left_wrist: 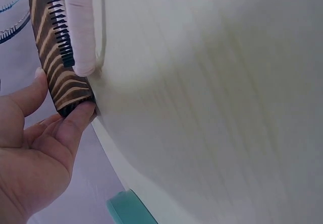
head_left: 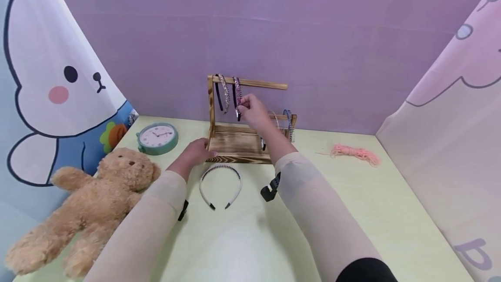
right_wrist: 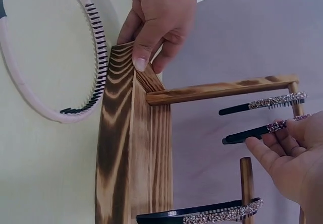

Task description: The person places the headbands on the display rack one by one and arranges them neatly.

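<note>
A wooden headband rack (head_left: 231,142) stands at the back middle of the table. My left hand (head_left: 195,153) grips its front left corner, thumb on one side and fingers on the other in the left wrist view. On the upper bar hangs a headband with pink-purple stones (head_left: 237,86); my right hand (head_left: 254,110) pinches one of its arms. A headband with pale glittering stones (head_left: 225,92) hangs to its left. A bluish headband (head_left: 290,121) and a light one, partly hidden by my right arm, hang on the lower bar. In front lies a white toothed headband (head_left: 221,166).
A teal round clock (head_left: 156,138) lies left of the rack, with a brown teddy bear (head_left: 101,203) nearer along the left edge. A bundle of pink yarn (head_left: 354,153) lies to the right. Purple cloth (head_left: 332,47) hangs behind the table.
</note>
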A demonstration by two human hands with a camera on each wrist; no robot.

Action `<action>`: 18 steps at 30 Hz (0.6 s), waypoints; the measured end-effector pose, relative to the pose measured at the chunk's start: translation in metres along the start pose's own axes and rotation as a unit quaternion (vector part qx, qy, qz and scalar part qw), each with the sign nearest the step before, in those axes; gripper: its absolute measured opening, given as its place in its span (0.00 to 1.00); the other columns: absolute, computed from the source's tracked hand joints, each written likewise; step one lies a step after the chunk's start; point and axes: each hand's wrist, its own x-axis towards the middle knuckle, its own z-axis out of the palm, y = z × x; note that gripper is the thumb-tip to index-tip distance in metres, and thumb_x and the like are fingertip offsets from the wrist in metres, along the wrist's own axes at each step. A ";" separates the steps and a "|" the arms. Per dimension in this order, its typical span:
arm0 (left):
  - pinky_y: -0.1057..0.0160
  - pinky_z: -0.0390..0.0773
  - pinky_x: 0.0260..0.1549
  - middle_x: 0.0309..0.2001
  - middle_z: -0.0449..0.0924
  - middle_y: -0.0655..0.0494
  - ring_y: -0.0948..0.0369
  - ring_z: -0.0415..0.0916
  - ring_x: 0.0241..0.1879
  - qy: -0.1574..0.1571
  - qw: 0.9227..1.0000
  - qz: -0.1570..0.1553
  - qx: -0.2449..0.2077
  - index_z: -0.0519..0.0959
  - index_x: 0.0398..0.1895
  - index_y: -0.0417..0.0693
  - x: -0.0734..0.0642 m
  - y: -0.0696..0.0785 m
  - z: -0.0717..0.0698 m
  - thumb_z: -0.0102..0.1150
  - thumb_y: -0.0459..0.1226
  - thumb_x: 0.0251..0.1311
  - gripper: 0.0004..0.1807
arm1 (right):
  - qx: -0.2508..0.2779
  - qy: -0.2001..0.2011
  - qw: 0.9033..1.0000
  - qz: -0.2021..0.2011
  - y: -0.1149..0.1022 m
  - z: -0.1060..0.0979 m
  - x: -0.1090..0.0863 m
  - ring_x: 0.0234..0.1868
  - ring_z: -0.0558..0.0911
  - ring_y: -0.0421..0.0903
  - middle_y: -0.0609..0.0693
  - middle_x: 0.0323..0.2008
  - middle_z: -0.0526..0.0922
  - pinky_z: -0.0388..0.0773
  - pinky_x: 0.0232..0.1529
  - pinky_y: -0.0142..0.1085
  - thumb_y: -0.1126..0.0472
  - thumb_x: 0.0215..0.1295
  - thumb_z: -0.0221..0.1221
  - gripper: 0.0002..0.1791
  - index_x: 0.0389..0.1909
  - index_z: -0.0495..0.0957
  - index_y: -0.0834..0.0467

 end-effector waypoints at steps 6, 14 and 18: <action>0.42 0.61 0.69 0.67 0.67 0.35 0.41 0.63 0.68 0.004 1.000 0.002 -0.006 0.62 0.70 0.36 0.002 0.000 0.001 0.58 0.43 0.67 0.34 | -0.009 0.006 1.000 -0.011 0.000 -0.002 -0.004 0.51 0.79 0.51 0.55 0.49 0.77 0.80 0.55 0.41 0.61 0.74 0.52 0.10 0.51 0.69 0.61; 0.42 0.62 0.68 0.67 0.66 0.34 0.40 0.63 0.67 -0.003 1.000 -0.001 -0.001 0.61 0.71 0.35 0.001 0.000 0.000 0.58 0.44 0.67 0.35 | -0.066 0.012 0.998 -0.018 0.002 -0.011 -0.013 0.56 0.76 0.45 0.48 0.54 0.78 0.75 0.58 0.40 0.54 0.72 0.55 0.18 0.59 0.72 0.55; 0.42 0.61 0.68 0.68 0.65 0.34 0.40 0.62 0.68 -0.008 1.000 -0.004 -0.001 0.60 0.72 0.37 0.000 0.000 -0.001 0.58 0.45 0.68 0.36 | -0.082 0.035 0.996 -0.019 0.002 -0.016 -0.023 0.55 0.77 0.45 0.47 0.53 0.78 0.76 0.56 0.41 0.51 0.72 0.56 0.21 0.61 0.70 0.54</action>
